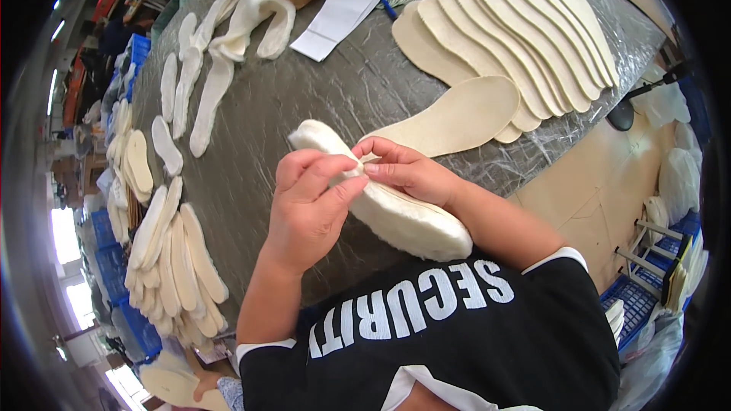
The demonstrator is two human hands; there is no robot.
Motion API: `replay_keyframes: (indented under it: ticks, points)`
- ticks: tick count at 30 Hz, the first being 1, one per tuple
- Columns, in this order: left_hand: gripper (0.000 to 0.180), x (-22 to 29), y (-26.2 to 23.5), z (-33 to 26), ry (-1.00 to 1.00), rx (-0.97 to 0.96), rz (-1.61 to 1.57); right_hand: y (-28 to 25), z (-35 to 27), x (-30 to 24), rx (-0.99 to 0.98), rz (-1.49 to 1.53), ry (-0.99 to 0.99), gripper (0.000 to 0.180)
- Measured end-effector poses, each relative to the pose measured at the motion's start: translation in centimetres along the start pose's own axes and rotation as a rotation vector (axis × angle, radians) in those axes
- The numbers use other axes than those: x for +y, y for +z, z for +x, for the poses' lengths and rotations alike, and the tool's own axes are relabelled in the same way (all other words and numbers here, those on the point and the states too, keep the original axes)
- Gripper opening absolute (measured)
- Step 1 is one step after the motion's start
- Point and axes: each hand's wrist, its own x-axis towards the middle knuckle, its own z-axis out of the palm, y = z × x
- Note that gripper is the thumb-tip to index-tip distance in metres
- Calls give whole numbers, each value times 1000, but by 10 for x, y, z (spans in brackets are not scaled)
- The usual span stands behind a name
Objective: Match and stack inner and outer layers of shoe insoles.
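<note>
Both hands (pixel 308 202) (pixel 411 177) pinch the fleecy insole (pixel 411 227) between them at its narrow waist.

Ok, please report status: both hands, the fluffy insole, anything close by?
Left fingers, right fingers: both pinching the fluffy insole near its middle. Wider end toward lower right. Flat cream insole just beyond right fingers, fanned insoles behind.

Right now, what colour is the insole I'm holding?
The insole is creamy white, clearest in the head view.
</note>
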Motion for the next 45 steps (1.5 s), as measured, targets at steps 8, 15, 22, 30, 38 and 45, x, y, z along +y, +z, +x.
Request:
replay_keyframes:
  ticks: [8, 15, 22, 30, 38, 45]
  points:
    - [16, -1, -18, -19, 208, -215, 146, 5, 2, 12, -5, -256, 190, 18]
    - [15, 4, -16, -36, 242, -205, 131, 7, 1, 14, -49, -283, 312, 17]
    - [20, 2, -15, -56, 269, -113, 141, 10, -1, 16, -156, -132, 389, 12]
    - [19, -1, -16, -67, 298, -102, 137, 15, -4, 30, -77, -301, 267, 14]
    - [25, 0, -31, -49, 40, -96, -21, 18, -2, 26, -69, -387, 216, 18]
    - [22, 5, -30, -43, 62, -205, 81, 16, -3, 33, -83, -361, 218, 18]
